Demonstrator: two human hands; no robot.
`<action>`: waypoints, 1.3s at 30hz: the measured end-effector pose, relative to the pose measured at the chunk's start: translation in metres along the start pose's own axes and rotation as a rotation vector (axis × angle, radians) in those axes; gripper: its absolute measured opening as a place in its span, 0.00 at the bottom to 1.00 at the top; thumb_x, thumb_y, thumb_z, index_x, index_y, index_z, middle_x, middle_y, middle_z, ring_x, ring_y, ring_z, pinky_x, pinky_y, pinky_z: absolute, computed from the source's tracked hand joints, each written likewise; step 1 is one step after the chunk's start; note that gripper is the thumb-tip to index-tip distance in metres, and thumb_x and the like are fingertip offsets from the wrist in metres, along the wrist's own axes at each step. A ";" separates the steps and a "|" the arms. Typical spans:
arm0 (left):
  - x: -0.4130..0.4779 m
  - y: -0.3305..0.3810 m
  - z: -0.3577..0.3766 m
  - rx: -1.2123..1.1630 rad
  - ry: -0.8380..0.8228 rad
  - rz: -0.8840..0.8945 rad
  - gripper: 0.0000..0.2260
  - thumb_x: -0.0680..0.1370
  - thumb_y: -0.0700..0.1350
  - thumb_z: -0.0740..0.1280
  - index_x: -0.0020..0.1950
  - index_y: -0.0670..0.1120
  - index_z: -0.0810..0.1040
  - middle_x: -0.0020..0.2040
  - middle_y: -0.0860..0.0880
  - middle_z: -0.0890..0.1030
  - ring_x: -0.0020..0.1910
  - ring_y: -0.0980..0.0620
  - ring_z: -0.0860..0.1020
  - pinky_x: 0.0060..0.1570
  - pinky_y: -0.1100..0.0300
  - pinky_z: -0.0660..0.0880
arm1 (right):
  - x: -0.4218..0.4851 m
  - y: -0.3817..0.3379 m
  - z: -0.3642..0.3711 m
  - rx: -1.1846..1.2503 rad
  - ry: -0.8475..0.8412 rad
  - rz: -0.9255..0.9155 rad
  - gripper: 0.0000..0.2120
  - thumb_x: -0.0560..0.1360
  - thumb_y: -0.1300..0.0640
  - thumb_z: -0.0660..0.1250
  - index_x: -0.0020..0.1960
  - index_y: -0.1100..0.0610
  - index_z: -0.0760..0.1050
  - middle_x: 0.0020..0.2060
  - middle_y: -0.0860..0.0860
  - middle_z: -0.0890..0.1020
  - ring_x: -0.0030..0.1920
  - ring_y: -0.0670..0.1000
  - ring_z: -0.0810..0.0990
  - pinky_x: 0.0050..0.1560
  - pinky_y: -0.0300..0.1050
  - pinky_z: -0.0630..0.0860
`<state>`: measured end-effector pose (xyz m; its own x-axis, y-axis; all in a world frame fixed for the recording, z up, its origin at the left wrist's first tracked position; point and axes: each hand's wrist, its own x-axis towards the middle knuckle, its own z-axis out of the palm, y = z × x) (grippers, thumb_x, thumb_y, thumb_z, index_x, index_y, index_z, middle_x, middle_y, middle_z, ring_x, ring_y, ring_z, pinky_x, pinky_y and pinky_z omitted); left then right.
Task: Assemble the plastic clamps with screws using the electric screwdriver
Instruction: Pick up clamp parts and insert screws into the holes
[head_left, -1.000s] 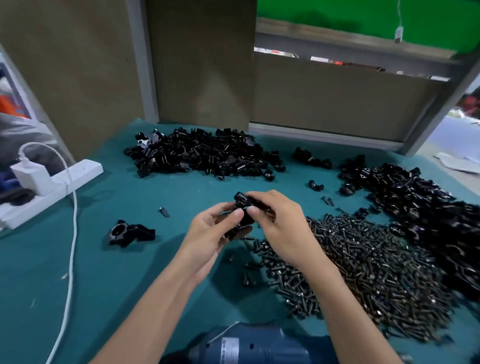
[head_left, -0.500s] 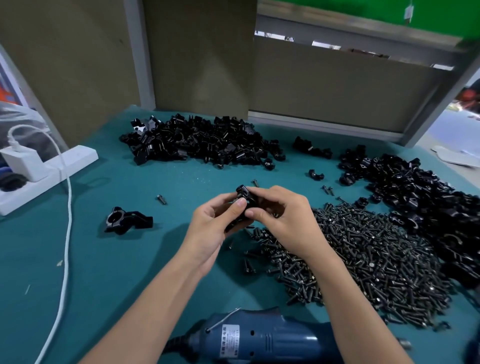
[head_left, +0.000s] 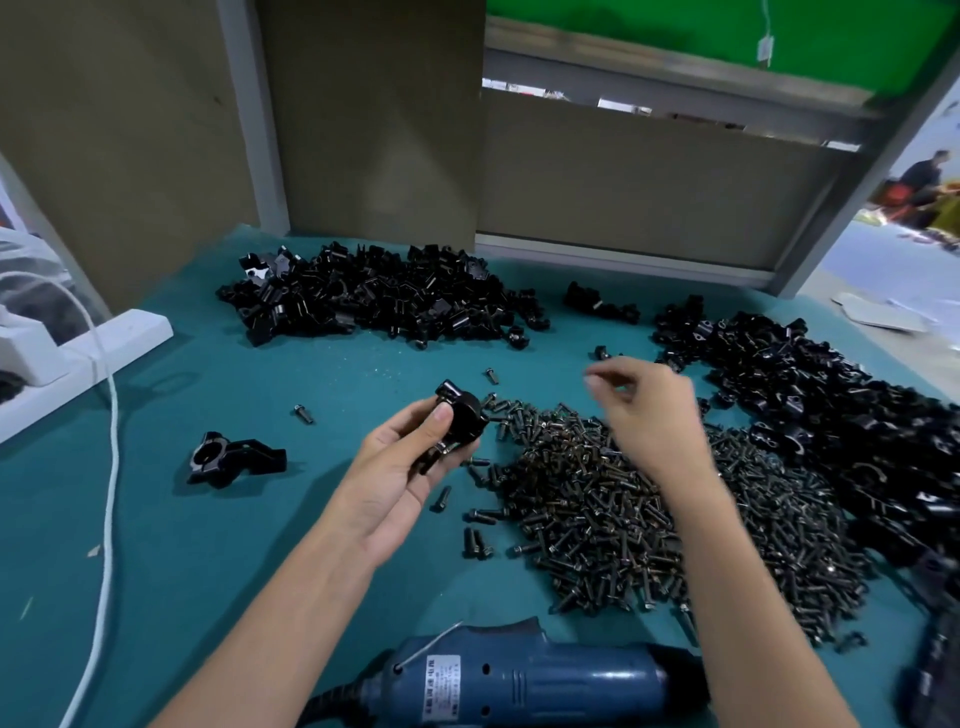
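Head camera, looking down: the left hand (head_left: 400, 467) has its grip closed round a black clamp (head_left: 462, 418), thumb on top, held above the green worktop (head_left: 208, 545). Just right of that grip lies the screw pile (head_left: 649, 514). The right hand (head_left: 647, 415) hovers over it, blurred, fingers bent; whether its grip holds anything I cannot tell. The electric screwdriver (head_left: 530, 680) lies on the near side of both grips.
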<state>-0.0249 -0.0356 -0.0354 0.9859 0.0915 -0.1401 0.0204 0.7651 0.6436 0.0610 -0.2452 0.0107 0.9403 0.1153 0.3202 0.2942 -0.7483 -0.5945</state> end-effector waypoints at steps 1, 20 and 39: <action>-0.001 0.000 0.001 -0.005 0.000 -0.008 0.14 0.68 0.40 0.71 0.52 0.37 0.80 0.52 0.40 0.85 0.49 0.46 0.85 0.43 0.60 0.82 | 0.007 0.014 -0.009 -0.178 0.019 0.061 0.09 0.78 0.58 0.66 0.57 0.55 0.82 0.50 0.50 0.85 0.44 0.49 0.82 0.51 0.45 0.79; -0.003 0.001 0.003 0.056 -0.008 -0.104 0.14 0.68 0.37 0.71 0.52 0.37 0.79 0.54 0.37 0.84 0.49 0.42 0.85 0.40 0.60 0.82 | 0.021 0.051 -0.017 -0.506 -0.118 0.233 0.03 0.73 0.67 0.69 0.46 0.62 0.77 0.42 0.59 0.82 0.42 0.60 0.81 0.45 0.53 0.81; -0.003 0.000 0.002 0.053 -0.137 -0.076 0.13 0.72 0.40 0.69 0.55 0.37 0.75 0.57 0.35 0.82 0.57 0.42 0.82 0.51 0.53 0.82 | 0.026 0.061 -0.029 -0.132 -0.043 0.289 0.16 0.80 0.67 0.56 0.48 0.53 0.80 0.44 0.51 0.85 0.26 0.41 0.73 0.26 0.36 0.66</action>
<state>-0.0271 -0.0372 -0.0337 0.9945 -0.0560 -0.0887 0.1013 0.7312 0.6746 0.0985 -0.3068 0.0046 0.9889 -0.0890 0.1189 -0.0082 -0.8321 -0.5546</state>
